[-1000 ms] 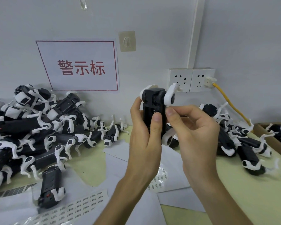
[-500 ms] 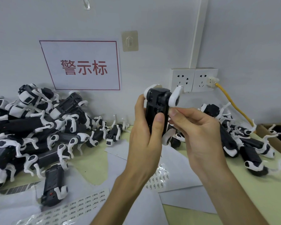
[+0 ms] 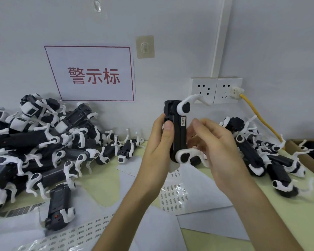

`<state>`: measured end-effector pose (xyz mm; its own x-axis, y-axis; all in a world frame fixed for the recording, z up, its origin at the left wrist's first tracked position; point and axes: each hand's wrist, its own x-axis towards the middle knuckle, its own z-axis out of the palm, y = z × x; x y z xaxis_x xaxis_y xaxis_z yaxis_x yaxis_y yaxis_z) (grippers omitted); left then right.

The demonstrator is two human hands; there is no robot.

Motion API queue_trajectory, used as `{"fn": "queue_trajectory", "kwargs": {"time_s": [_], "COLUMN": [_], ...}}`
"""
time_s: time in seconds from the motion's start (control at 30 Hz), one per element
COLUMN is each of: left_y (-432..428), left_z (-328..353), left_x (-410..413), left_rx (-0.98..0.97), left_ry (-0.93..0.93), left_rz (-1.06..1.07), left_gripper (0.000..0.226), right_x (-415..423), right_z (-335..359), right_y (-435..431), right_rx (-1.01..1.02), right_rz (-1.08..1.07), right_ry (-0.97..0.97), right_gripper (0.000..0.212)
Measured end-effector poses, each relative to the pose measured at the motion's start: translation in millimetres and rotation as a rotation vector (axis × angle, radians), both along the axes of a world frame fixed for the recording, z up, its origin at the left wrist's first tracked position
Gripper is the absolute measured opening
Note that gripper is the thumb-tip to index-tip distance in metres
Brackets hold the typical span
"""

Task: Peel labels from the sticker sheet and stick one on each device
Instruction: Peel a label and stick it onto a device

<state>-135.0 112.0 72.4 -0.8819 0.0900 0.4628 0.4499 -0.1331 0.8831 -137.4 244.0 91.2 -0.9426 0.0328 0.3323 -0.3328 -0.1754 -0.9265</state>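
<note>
We see a black-and-white device (image 3: 178,134) held upright above the worktop's (image 3: 105,185) middle. The left hand (image 3: 158,142) grips its body, and a small label (image 3: 183,122) sits on its side. The right hand (image 3: 219,145) is just beside it, loosely curled, holding nothing visible. A sticker sheet (image 3: 172,194) lies beneath, with device piles at the left edge (image 3: 34,138) and the right edge (image 3: 261,153).

We're on the one head-worn wide-angle view, facing forward and down across the table (image 3: 105,180) to the wall (image 3: 170,24) right behind it. Left hand (image 3: 158,142) and right hand (image 3: 219,147) reach up from the bottom edge, close to us, device (image 3: 178,134) mid-frame.
</note>
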Motion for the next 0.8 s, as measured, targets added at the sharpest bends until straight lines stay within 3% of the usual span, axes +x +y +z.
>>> {"fn": "queue_trajectory", "kwargs": {"time_s": [0.13,0.3,0.6,0.8], "left_y": [-2.2,-1.1,-2.7,-4.4], "left_z": [-1.3,-0.1,4.8,3.3], "left_x": [-1.2,0.6,2.3,0.2], "left_rx": [0.020,-0.025,-0.077,-0.108], "left_ry": [-0.114,-0.096,-0.016,0.026], "left_rz": [-0.061,-0.111,-0.165,-0.147], "left_gripper": [0.049,0.041,0.043,0.039], "right_x": [2.8,4.1,4.3,5.0], "right_z": [5.6,5.0,1.5,3.4], "right_y": [7.2,5.7,8.5,10.4], "right_rx": [0.101,0.194,0.076,0.130], "right_rz": [0.025,-0.051,0.194,0.162], "right_ry": [0.114,0.188,0.260,0.237], "right_gripper": [0.030,0.040,0.029,0.028]}}
